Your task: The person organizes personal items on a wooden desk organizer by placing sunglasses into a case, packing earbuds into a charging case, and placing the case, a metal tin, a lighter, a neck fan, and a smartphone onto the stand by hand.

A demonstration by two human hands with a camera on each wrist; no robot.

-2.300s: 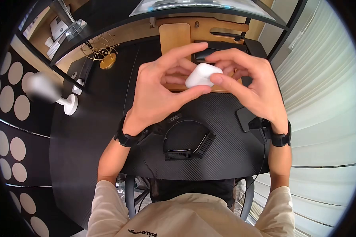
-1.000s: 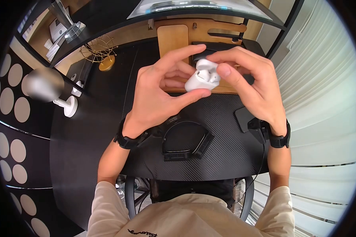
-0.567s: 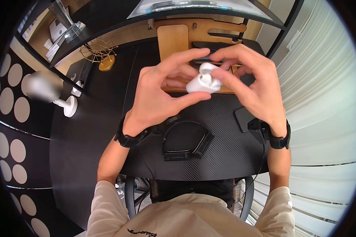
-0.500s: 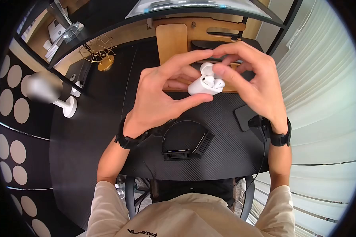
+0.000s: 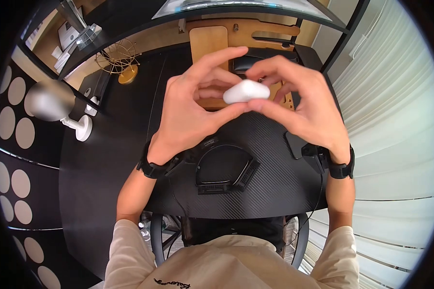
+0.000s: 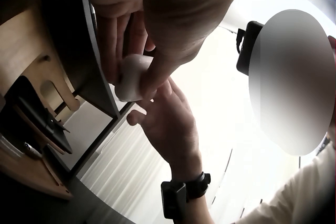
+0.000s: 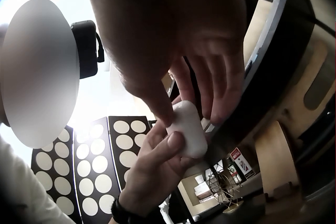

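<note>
A small white earbud case point(image 5: 246, 92), its lid down, is held up over the desk between both hands. My left hand point(image 5: 190, 108) grips one end, thumb along the near side and fingers behind. From the other side, my right hand point(image 5: 306, 98) holds the case's other end, with its thumb at the near edge and its index finger bent over the far side. In the right wrist view, the left thumb presses on the face of the white case point(image 7: 190, 132). The left wrist view shows the case point(image 6: 132, 79) partly covered by the left thumb.
On the black desk point(image 5: 275, 188) below lies a black rounded device point(image 5: 226, 166), with a dark phone point(image 5: 294, 144) to its right. A wooden stand point(image 5: 210, 45) is behind the hands. At left are a gold wire ornament point(image 5: 127, 74) and a white lamp point(image 5: 83, 127).
The case was shut at first, then stood with its lid up and white earbuds showing inside. Now the lid is down again, and the right thumb has moved down to the near edge.
</note>
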